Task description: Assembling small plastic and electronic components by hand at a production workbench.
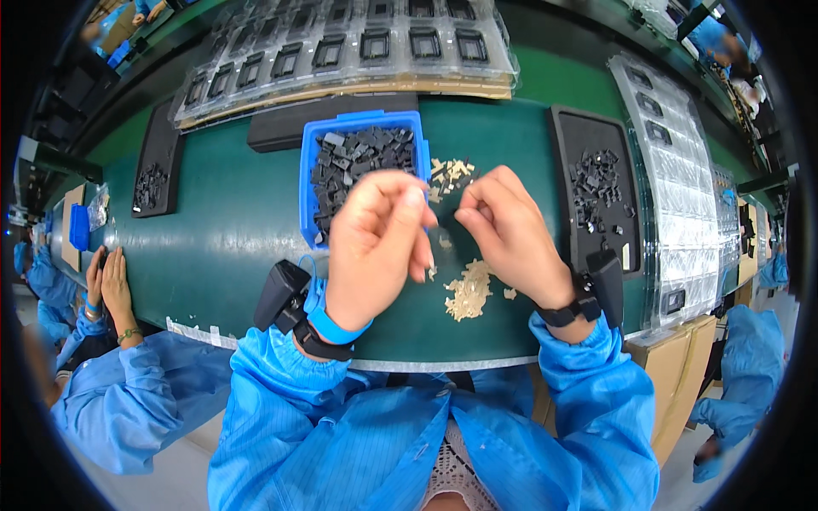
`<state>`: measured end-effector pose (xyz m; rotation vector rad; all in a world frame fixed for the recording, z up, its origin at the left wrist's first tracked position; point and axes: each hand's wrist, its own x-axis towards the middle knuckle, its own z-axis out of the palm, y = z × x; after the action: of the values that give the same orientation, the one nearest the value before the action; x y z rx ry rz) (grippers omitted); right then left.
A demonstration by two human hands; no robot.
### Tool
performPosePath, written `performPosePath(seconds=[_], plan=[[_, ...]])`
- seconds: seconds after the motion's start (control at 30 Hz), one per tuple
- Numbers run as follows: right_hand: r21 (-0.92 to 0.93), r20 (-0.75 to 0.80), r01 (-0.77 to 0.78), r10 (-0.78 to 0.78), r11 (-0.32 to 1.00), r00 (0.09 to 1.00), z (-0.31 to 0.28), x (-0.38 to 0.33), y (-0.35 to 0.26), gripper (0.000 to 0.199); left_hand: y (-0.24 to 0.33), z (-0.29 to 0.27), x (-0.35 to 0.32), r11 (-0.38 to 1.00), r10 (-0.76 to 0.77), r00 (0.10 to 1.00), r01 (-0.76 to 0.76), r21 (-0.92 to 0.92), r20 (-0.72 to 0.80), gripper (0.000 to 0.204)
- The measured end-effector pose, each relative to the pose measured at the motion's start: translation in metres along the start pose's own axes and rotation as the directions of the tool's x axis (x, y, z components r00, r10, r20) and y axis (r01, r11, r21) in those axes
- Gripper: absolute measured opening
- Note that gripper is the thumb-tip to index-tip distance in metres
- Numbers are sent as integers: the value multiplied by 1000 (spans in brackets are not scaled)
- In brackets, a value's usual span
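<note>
My left hand [375, 243] is raised over the near right corner of a blue bin [308, 192], thumb against the bent fingers. Any small piece in that pinch is too small or hidden to name. Small black plastic parts [362, 157] fill the bin. To its right my right hand [513, 232] is closed, thumb pressed to the curled forefinger, and what it holds, if anything, cannot be made out. A gap separates the two hands. Below and between them a heap of cream-coloured flat scraps [469, 291] lies on the green table [256, 285]. More cream pieces [450, 174] lie beyond the hands, beside the bin.
On the right, a black tray [588, 249] holds scattered small black parts. Clear plastic trays [682, 196] lie beyond it, and stacked ones with black frames [328, 51] stand at the back. Another black tray [156, 162] is left. A co-worker's hands [112, 285] rest at the left edge.
</note>
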<state>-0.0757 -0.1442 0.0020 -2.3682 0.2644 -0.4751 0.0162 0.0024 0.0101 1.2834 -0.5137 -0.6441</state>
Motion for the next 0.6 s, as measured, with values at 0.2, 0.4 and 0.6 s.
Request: performPosePath(seconds=[0.2, 0.4, 0.6], plan=[[377, -82, 228, -212, 898, 974, -7, -11, 12, 8, 10, 1, -4, 895, -412, 824, 447, 0, 388, 27], [673, -89, 64, -5, 737, 996, 3, -16, 10, 7, 0, 6, -5, 931, -326, 905, 358, -74, 274, 21], [822, 30, -111, 152, 559, 988, 8, -19, 5, 13, -6, 17, -12, 976, -218, 962, 214, 44, 163, 17]])
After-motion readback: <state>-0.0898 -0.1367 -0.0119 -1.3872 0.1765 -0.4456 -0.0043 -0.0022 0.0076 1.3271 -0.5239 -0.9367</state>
